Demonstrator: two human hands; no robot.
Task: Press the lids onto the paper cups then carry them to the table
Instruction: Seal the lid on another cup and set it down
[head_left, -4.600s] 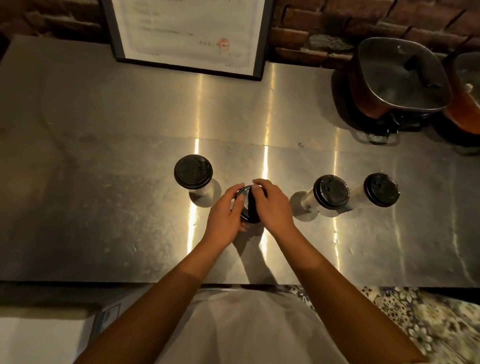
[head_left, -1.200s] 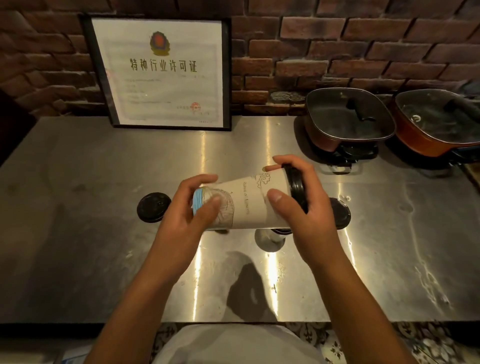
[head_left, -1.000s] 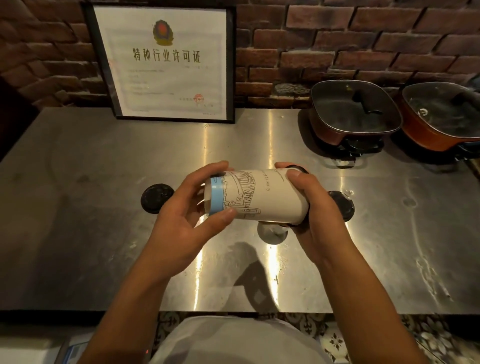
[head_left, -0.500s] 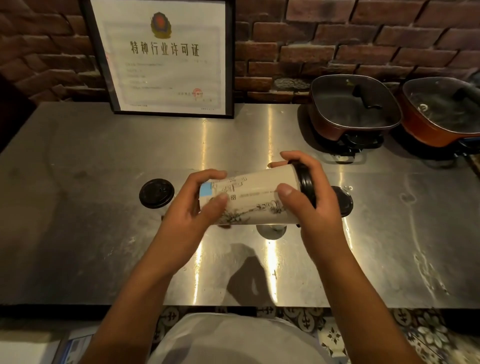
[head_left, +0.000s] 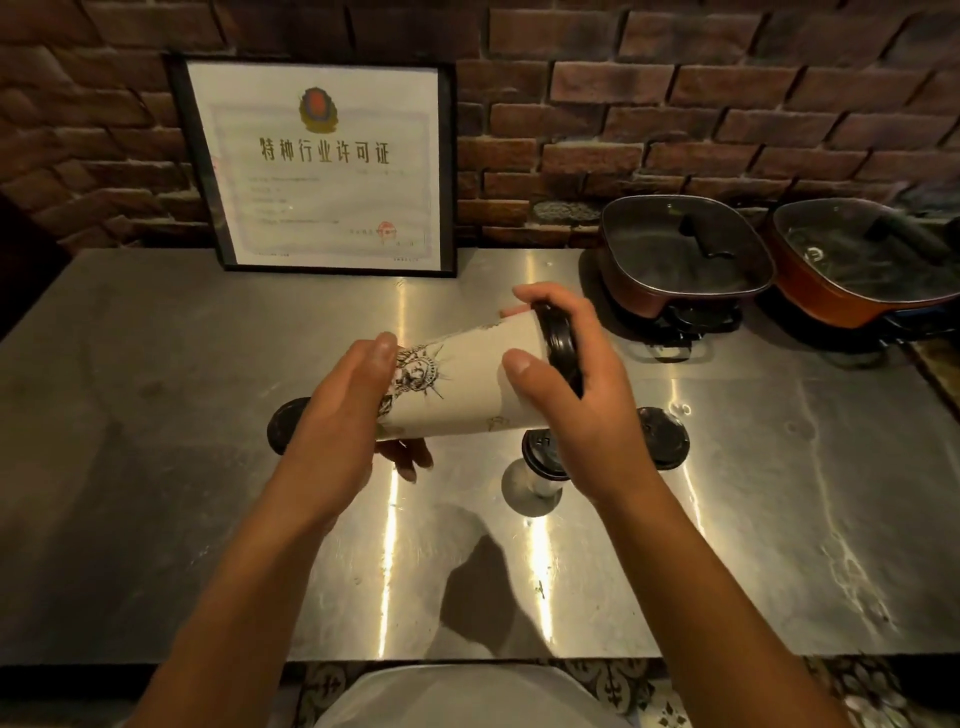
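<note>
Holding the paper cup (head_left: 457, 384) sideways, both hands clasp it; uneven pressing could pop the lid (head_left: 558, 343) loose.

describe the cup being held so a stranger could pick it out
On the steel counter below the framed certificate, three lidded cups stand upright. The white paper cup with a black lid is above them, tipped sideways between both hands, printed with a Statue of Liberty head.

Steel counter (head_left: 156, 467) bears three lidded cups (head_left: 540, 457); framed certificate (head_left: 322, 166); two pans (head_left: 680, 260).
</note>
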